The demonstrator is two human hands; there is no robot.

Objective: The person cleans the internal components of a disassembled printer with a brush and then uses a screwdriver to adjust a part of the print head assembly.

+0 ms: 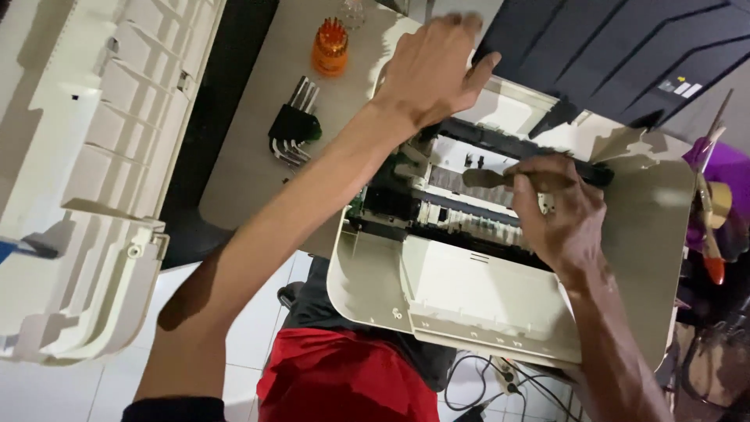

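The opened cream plastic printer (469, 297) lies at the near edge of the grey table (250, 156). A brown-handled tool (508, 179) is gripped by the right hand (558, 211) over the exposed mechanism; probably an inner part is being loosened, so steady pressure is needed next. The far edge of the printer is pressed by the left hand (430, 70), fingers spread flat.

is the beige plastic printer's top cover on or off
Off: the beige plastic printer shows bare black rails and rollers inside, where both hands work.
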